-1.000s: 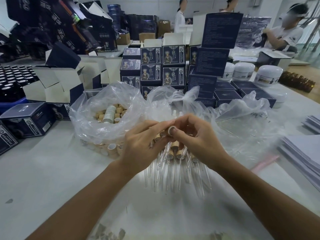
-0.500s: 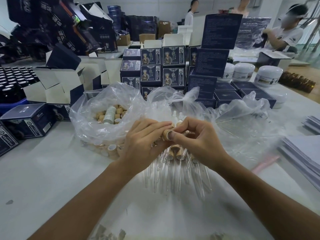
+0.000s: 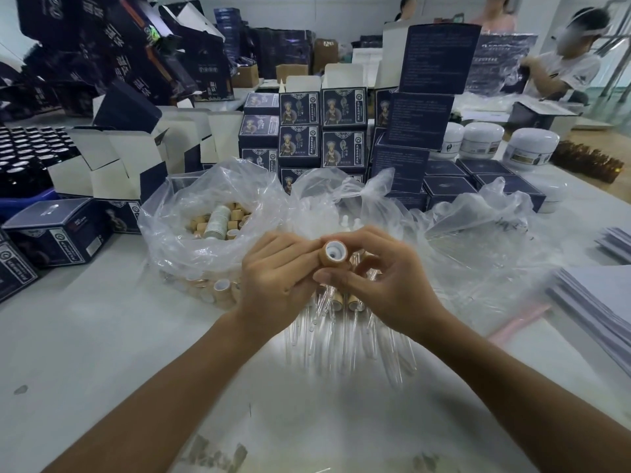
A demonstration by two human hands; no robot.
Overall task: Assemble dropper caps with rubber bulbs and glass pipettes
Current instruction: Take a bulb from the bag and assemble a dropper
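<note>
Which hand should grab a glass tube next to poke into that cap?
Probably the right hand. It only pinches the cap with thumb and fingertip, and the glass tubes lie just beneath it. The left hand wraps the cap more fully, steadying it.

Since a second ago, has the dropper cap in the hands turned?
Yes. The dropper cap has tipped its white-lined open end up toward the camera, staying above the glass pipettes.

stacked navy boxes, white jars, paper stack, dark bottles
</note>
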